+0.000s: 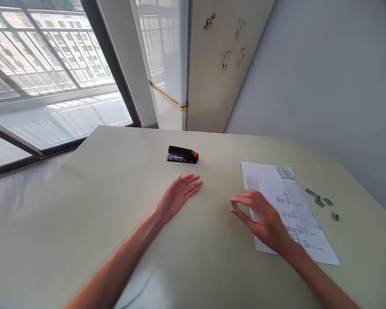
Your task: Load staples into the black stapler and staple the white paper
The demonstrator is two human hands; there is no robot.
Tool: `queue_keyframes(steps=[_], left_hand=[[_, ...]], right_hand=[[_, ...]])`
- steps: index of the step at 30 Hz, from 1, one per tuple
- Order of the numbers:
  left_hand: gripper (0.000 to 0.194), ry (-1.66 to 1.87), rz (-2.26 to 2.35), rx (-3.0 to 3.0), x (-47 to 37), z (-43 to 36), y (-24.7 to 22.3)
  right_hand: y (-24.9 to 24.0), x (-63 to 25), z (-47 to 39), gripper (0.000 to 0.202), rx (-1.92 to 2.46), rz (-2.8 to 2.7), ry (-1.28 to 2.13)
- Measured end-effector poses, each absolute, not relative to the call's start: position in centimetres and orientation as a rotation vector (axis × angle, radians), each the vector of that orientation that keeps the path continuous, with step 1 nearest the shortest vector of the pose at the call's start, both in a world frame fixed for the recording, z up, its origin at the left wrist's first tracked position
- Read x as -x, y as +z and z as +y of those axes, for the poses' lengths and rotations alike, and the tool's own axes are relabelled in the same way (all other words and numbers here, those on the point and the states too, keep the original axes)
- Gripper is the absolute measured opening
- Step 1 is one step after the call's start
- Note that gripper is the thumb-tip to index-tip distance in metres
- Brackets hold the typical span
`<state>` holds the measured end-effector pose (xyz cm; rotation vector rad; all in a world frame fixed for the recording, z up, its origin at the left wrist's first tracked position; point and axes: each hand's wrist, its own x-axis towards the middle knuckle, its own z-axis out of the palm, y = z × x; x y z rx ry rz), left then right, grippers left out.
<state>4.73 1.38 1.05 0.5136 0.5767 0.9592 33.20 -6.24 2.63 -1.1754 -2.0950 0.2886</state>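
Note:
My right hand (pixel 260 216) pinches a small grey strip of staples (pixel 234 205) between thumb and fingers, over the left edge of a printed paper sheet (pixel 270 180). My left hand (pixel 178 193) lies open on its side, fingers stretched to the right, holding nothing. Just beyond it a black stapler (pixel 182 155) with an orange end rests closed on the table, apart from both hands. Several more staple strips (pixel 319 203) lie scattered to the right of the paper.
The pale table (pixel 83 206) reaches to a grey wall (pixel 324 77) on the right. Past its far edge stands a white fridge (pixel 167 47) with a stained side. Glass doors (pixel 51 86) and a railing are at the left.

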Motion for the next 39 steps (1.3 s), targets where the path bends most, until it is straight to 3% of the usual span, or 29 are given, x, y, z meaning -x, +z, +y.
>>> queue_keyframes(steps=[7,16,23,39], left_hand=[[0.038,1.067,0.7,-0.381,-4.4,4.4,2.2],[0.043,1.079,0.762,-0.43,-5.6,7.5,3.1],[0.027,1.136,0.836,-0.49,-6.2,7.2,3.7],[0.018,1.137,1.065,-0.709,-5.9,6.2,2.9]], right_hand=[[1.7,-47.9,-10.1,0.032,1.934,-1.49,0.04],[-2.1,-57.4,-9.3,0.038,2.011,-1.041,0.137],[-4.3,-59.2,-9.0,0.038,1.97,-1.019,0.158],[-2.7,-56.7,-9.4,0.045,1.969,-1.091,0.082]])
